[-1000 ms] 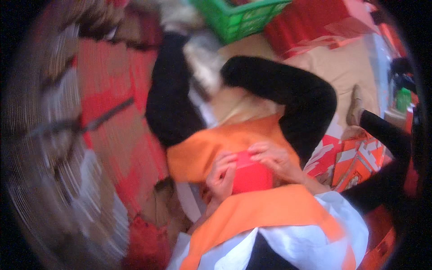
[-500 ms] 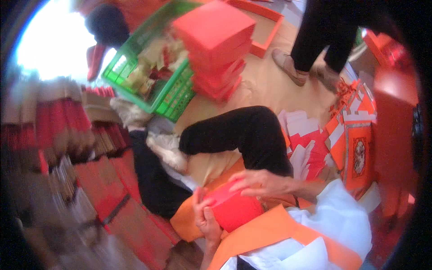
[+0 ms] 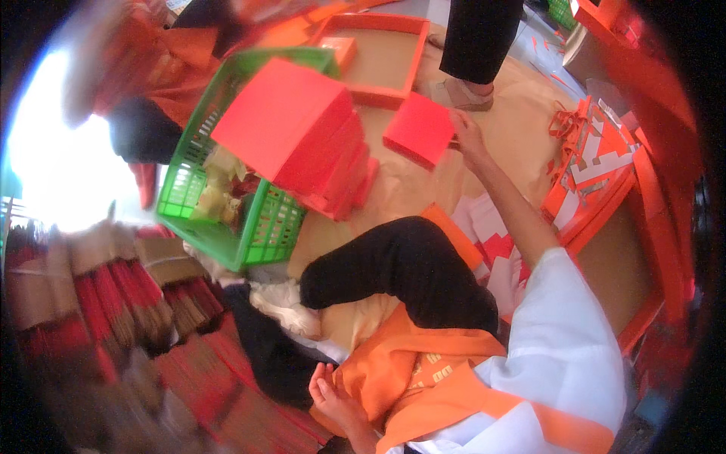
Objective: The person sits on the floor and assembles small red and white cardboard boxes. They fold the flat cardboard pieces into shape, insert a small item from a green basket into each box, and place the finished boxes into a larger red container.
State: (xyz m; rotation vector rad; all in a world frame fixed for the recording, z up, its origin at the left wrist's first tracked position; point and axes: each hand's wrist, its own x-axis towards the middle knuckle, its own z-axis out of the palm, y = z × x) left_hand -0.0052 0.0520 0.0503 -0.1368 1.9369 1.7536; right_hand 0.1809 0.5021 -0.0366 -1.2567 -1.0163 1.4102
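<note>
My right arm is stretched out ahead, and my right hand grips a flat square red box by its right edge. Left of that box rises a leaning stack of red boxes, apart from it. My left hand rests by my lap at the edge of the orange apron. Its fingers are loosely bent and apart, with nothing in them.
A green plastic basket with scraps stands behind the stack. Beyond is a shallow orange tray, with another person's foot beside it. Bundled red and brown card lies at left. White and red paper pieces lie right of my knee.
My right hand has carried the red box from my lap out to the far side, right of the stack. My left hand has let go of it and dropped lower. The view has shifted.
</note>
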